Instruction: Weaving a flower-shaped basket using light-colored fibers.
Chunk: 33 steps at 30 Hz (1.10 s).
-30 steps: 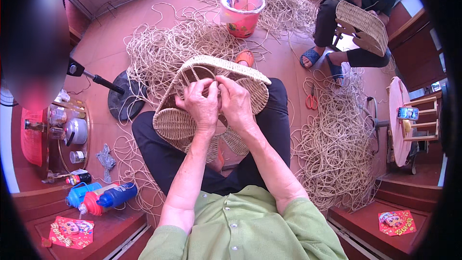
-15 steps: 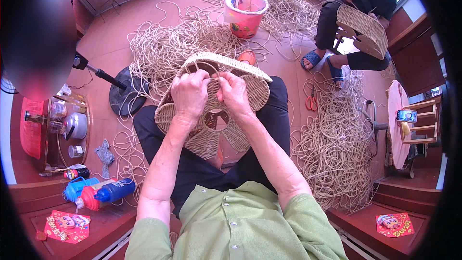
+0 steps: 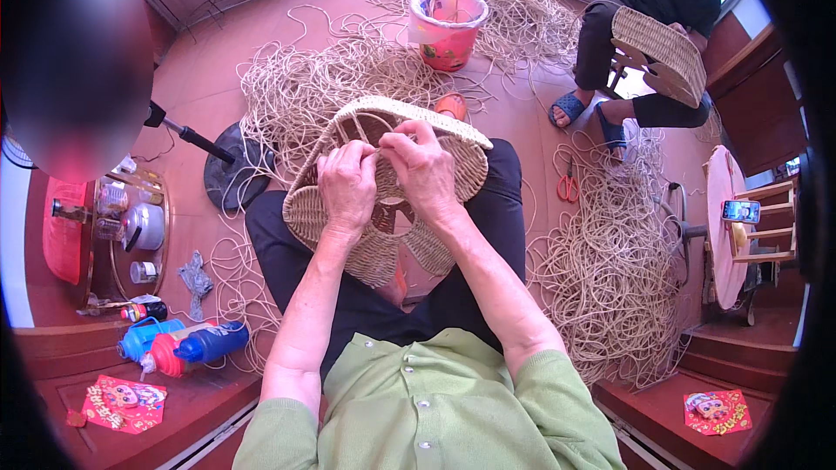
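A half-woven basket (image 3: 466,161) of pale straw cord, with rounded petal-like panels, rests across my knees. Over its middle, my left hand (image 3: 347,184) is closed, thumb and fingertips pinching the cord. Close beside it, my right hand (image 3: 421,167) also pinches the cord, its knuckles raised. The fingertips of both hands nearly meet, and the short piece of cord between them is mostly hidden. Behind my fingers the raised rim of the basket curves across, with its inner side partly showing.
Loose cord lies in heaps ahead (image 3: 340,70) and to the right (image 3: 610,278). Red-handled scissors (image 3: 567,187) lie by the right heap. A pink bucket (image 3: 448,39) stands ahead. At far right, a seated person holds another woven basket (image 3: 659,52). Bottles (image 3: 209,342) lie at left.
My right hand has lifted and turned, its knuckles now higher, while my left hand has shifted slightly right and down. The view has moved a little.
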{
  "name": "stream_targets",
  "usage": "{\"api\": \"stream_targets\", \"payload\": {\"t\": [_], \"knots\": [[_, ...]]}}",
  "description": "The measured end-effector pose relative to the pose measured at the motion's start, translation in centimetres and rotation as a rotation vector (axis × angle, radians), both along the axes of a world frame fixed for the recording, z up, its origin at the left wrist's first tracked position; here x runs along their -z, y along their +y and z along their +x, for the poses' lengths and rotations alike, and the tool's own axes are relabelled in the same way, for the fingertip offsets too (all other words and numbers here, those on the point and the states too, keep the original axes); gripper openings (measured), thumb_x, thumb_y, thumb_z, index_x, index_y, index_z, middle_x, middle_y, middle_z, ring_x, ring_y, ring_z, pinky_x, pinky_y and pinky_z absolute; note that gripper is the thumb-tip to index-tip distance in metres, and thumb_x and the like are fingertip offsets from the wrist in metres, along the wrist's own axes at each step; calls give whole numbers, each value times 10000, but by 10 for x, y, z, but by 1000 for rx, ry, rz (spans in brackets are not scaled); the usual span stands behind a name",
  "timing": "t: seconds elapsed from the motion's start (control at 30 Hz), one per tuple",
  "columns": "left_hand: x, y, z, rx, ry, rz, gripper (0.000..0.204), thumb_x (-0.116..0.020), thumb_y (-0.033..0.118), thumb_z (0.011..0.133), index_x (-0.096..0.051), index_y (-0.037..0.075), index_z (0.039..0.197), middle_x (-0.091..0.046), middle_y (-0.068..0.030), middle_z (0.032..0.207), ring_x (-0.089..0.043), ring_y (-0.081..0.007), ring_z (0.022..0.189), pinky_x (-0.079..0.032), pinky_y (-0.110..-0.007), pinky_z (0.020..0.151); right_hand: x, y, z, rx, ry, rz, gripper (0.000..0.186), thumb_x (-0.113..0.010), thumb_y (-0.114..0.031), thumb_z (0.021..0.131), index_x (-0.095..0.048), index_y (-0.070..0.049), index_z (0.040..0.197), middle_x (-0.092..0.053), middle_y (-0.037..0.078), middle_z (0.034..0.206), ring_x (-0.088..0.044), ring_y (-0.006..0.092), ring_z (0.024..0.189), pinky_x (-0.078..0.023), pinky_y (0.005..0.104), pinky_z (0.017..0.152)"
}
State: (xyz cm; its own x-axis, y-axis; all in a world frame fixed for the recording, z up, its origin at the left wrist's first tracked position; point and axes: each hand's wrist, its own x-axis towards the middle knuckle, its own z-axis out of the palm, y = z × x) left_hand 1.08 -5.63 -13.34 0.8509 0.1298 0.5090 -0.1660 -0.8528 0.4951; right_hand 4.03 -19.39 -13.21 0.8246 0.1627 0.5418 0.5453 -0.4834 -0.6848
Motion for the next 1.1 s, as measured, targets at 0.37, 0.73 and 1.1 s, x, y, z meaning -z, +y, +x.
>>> {"api": "stream_targets", "payload": {"t": [0.37,0.73,1.1], "knots": [[-16,9,18,-134,262,-582,158,-678,182,875,-721,41,930,-656,-32,612,-616,-100,543,-466,-283,555,12,10,2,121,-170,-13,134,-724,-130,810,-662,-144,929,-573,7,931,-654,183,701,-492,342,524],[-12,27,21,17,384,-679,170,-648,214,896,-684,51,865,-611,24,597,-542,-40,541,-413,-232,528,15,13,5,57,-330,-64,127,-701,-128,814,-641,-136,925,-595,2,897,-654,178,681,-490,316,521],[-14,36,17,200,428,-889,136,-610,44,900,-685,14,1010,-615,30,708,-538,-37,597,-422,-194,563,20,19,14,-9,-331,-5,109,-665,-104,824,-602,-92,912,-586,57,832,-626,228,726,-472,368,626]]}}
